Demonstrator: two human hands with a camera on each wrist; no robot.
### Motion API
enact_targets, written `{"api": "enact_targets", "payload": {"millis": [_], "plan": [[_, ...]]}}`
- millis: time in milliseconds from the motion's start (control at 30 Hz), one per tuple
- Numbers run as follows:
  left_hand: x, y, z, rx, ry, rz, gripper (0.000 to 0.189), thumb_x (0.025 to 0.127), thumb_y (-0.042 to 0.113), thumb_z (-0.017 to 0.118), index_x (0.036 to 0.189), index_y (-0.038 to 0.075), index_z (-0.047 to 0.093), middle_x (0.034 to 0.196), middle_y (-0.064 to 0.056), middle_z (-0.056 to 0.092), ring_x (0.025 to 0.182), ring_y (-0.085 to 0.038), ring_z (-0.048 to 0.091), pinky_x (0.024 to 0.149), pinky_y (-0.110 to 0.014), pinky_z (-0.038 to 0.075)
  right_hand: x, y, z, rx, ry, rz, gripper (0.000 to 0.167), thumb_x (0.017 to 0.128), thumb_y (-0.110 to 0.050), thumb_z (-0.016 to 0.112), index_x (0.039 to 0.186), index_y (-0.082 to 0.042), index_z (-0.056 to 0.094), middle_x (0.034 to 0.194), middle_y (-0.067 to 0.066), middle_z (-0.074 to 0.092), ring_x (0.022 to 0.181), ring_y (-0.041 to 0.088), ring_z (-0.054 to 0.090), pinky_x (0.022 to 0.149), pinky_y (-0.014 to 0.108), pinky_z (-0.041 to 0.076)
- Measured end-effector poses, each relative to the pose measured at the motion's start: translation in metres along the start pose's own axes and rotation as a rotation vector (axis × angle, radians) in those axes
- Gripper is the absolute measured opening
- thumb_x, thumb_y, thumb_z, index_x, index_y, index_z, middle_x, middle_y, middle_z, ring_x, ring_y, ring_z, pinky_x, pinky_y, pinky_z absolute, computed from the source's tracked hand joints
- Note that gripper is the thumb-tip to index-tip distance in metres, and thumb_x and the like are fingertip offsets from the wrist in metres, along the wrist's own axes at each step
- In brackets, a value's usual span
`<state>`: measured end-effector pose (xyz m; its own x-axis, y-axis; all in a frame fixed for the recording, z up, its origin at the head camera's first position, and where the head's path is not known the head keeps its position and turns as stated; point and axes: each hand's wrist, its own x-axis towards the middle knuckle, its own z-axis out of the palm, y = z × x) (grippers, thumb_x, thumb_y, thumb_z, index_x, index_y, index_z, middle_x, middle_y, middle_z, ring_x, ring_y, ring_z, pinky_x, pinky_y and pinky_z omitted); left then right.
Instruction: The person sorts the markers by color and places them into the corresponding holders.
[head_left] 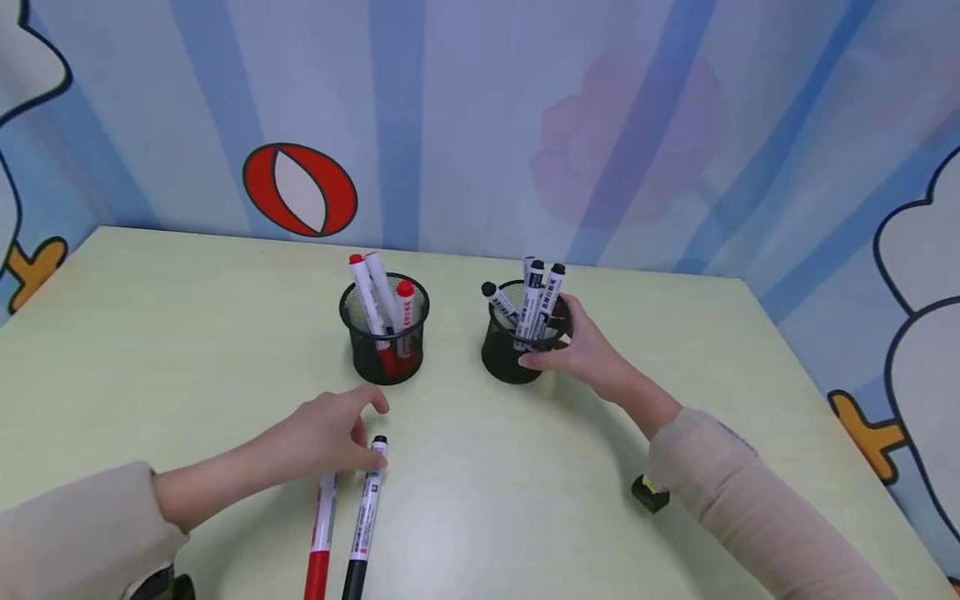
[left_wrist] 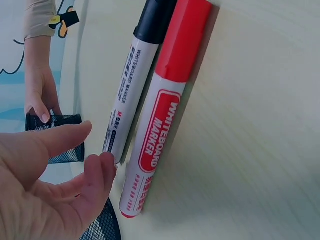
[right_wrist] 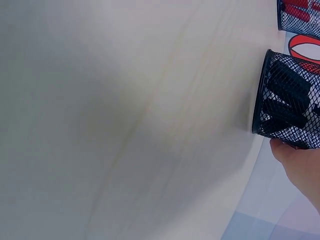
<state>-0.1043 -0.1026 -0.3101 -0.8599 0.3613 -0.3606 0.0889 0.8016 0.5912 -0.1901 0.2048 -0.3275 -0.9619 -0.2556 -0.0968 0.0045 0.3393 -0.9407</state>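
My left hand (head_left: 330, 433) hovers over the near ends of two whiteboard markers lying side by side on the table. One is a white marker with a black cap (left_wrist: 131, 85), the other white with a red cap (left_wrist: 155, 120). Its thumb and fingers stand apart, with the fingertips right by the black marker's end in the left wrist view. My right hand (head_left: 588, 350) grips the right black mesh pen cup (head_left: 504, 350) from its right side, thumb in front. Several black-capped markers (head_left: 531, 300) lean inside that cup.
A second black mesh pen cup (head_left: 367, 362) stands to the left, holding several red markers (head_left: 365, 287). The pale table (head_left: 187, 333) reaches back to a blue patterned curtain (head_left: 465, 125). A small black device (head_left: 649, 495) is by the right sleeve.
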Motion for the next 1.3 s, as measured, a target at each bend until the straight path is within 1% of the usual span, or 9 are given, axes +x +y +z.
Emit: {"api": "enact_targets", "payload": {"millis": [200,433,600,733,900,1133,1300], "plan": [[-0.001,0.003,0.004,0.005,-0.027,-0.007,0.051,0.074,0.018,0.079,0.114,0.009,0.049,0.070,-0.003,0.055,0.058,-0.016,0.050,0.054,-0.028,0.042,0.000,0.001,0.001,0.006,0.001,0.013,0.097,0.070,-0.002,0.078,0.144,-0.009,0.017,0.141,0.011,0.033,0.126,0.029,0.037,0.100,0.046,0.037],[-0.001,0.006,0.008,-0.012,-0.048,-0.060,0.050,0.074,0.016,0.079,0.113,0.008,0.050,0.066,-0.003,0.057,0.053,-0.015,0.053,0.052,-0.026,0.040,0.000,0.003,0.001,0.016,-0.006,0.017,0.097,0.070,-0.002,0.078,0.144,-0.009,0.016,0.141,0.011,0.032,0.127,0.028,0.036,0.100,0.046,0.037],[0.001,0.005,0.013,-0.018,-0.067,-0.069,0.047,0.073,0.015,0.079,0.110,0.008,0.051,0.061,-0.004,0.057,0.049,-0.014,0.051,0.049,-0.024,0.038,0.000,0.002,0.001,0.016,-0.004,0.015,0.097,0.070,-0.002,0.078,0.145,-0.009,0.016,0.141,0.011,0.032,0.127,0.029,0.036,0.099,0.045,0.038],[0.002,0.007,0.016,-0.022,-0.078,-0.072,0.045,0.072,0.015,0.080,0.107,0.008,0.052,0.065,-0.005,0.056,0.048,-0.014,0.052,0.048,-0.023,0.040,0.000,0.002,0.001,0.018,-0.004,0.013,0.097,0.070,-0.001,0.078,0.145,-0.009,0.016,0.141,0.011,0.032,0.127,0.029,0.036,0.098,0.045,0.039],[0.002,0.007,0.021,-0.027,-0.051,-0.048,0.043,0.071,0.013,0.080,0.103,0.008,0.052,0.069,-0.005,0.054,0.050,-0.015,0.053,0.049,-0.025,0.041,0.000,0.001,0.001,0.016,-0.001,0.014,0.098,0.071,-0.001,0.078,0.145,-0.009,0.015,0.142,0.011,0.031,0.128,0.028,0.036,0.098,0.044,0.039],[0.005,0.006,0.027,-0.022,-0.027,0.007,0.041,0.071,0.012,0.079,0.101,0.011,0.051,0.071,-0.005,0.052,0.056,-0.016,0.049,0.050,-0.026,0.037,0.001,-0.001,0.002,0.021,0.000,0.019,0.097,0.071,-0.001,0.078,0.145,-0.009,0.016,0.142,0.011,0.031,0.130,0.028,0.033,0.101,0.045,0.036],[0.005,0.004,0.029,-0.058,-0.010,0.035,0.038,0.072,0.007,0.076,0.101,0.012,0.052,0.072,-0.005,0.052,0.053,-0.016,0.049,0.049,-0.027,0.039,0.001,-0.001,0.002,0.023,-0.001,0.017,0.097,0.071,-0.001,0.078,0.145,-0.009,0.016,0.142,0.011,0.031,0.130,0.029,0.034,0.102,0.046,0.034]]}}
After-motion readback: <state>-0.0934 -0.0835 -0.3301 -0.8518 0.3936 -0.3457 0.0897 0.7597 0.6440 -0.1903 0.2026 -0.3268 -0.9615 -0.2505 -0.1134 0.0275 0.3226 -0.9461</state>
